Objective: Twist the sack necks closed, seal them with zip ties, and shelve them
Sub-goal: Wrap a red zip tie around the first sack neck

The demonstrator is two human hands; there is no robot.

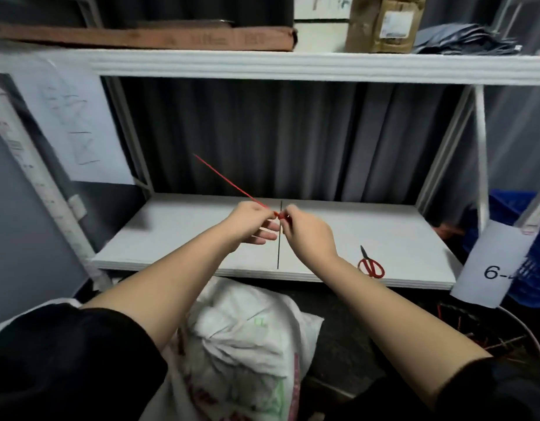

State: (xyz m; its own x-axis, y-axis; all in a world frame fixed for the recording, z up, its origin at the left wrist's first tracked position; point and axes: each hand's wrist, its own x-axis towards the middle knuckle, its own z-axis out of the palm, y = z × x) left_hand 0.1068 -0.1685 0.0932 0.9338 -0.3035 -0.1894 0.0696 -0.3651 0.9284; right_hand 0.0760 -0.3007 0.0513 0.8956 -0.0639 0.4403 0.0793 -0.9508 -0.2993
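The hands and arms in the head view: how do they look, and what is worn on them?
Both the left hand and the right hand are bare, with no gloves, rings or watch visible. The forearms are uncovered. Black sleeves are pushed up near the elbows on both arms; no markings show on them.

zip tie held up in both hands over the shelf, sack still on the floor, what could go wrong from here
1. Both hands, left and right, pinch the red zip tie in mid-air. Closing its loop now would likely leave it too small for the sack neck.
2. The white sack lies untied below the shelf; its neck may untwist or spill.
3. The red scissors lie near the shelf's front edge, where a lifted sack could knock them off.
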